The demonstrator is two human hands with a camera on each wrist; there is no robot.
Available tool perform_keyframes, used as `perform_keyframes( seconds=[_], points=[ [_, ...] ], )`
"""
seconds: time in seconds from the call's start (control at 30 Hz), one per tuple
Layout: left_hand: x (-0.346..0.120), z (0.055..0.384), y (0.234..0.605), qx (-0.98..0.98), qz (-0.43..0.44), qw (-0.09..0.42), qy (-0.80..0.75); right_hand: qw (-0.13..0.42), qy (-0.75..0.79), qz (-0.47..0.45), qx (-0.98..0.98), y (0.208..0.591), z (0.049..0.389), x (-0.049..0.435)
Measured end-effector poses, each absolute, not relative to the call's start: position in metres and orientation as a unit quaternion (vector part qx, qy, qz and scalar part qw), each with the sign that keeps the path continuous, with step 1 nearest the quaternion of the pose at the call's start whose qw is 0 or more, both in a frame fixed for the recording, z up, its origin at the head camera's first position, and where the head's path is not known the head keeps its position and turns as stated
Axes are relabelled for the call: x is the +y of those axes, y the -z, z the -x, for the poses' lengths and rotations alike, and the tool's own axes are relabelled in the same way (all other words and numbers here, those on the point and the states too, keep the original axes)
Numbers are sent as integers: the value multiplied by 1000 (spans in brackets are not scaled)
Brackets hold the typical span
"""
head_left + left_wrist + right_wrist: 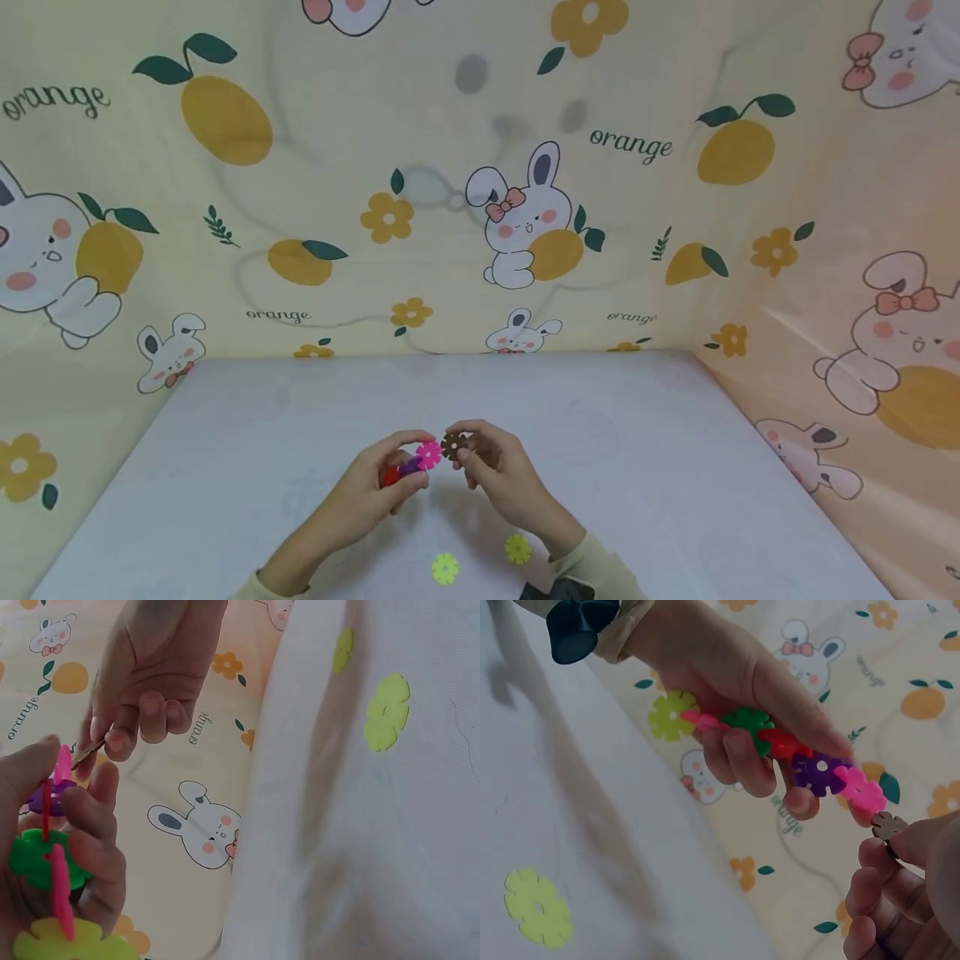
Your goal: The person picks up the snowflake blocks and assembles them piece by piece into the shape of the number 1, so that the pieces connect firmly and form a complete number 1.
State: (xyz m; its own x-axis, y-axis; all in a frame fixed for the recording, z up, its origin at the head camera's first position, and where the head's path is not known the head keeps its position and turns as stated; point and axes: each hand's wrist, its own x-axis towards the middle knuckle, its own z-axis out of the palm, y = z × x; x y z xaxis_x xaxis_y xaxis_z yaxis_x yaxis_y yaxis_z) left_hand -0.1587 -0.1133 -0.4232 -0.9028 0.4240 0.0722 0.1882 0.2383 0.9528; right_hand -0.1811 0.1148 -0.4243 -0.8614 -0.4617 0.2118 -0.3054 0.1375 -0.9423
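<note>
My left hand (367, 483) holds a chain of notched plastic flower discs above the table. In the right wrist view the chain runs from a yellow disc (672, 715) through pink, a green disc (748, 729), a red disc (786, 744) and a purple disc (822, 774) to a pink disc (862, 790) at its end. Between thumb and fingers my right hand (506, 471) pinches a brown disc (453, 446). Its edge is right at the pink end disc, overlapping it slightly in the right wrist view.
Two loose yellow-green discs lie on the white tabletop near the front, one yellow disc (445, 569) left of the other yellow disc (517, 549). A patterned cloth (450, 108) with rabbits and oranges hangs behind the table (225, 433) and along its sides.
</note>
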Motion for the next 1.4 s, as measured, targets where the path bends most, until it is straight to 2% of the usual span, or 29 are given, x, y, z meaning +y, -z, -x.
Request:
perform_keyframes(
  seconds=[0.33, 0.53, 1.4],
  points=[
    [-113, 158, 420, 773, -197, 122, -591, 20, 593, 279, 755, 423, 178, 115],
    [-112, 158, 422, 767, -194, 129, -598, 10, 574, 283, 768, 422, 177, 113],
    [-110, 156, 428, 754, -254, 116, -595, -42, 509, 299, 806, 426, 172, 108]
  ],
)
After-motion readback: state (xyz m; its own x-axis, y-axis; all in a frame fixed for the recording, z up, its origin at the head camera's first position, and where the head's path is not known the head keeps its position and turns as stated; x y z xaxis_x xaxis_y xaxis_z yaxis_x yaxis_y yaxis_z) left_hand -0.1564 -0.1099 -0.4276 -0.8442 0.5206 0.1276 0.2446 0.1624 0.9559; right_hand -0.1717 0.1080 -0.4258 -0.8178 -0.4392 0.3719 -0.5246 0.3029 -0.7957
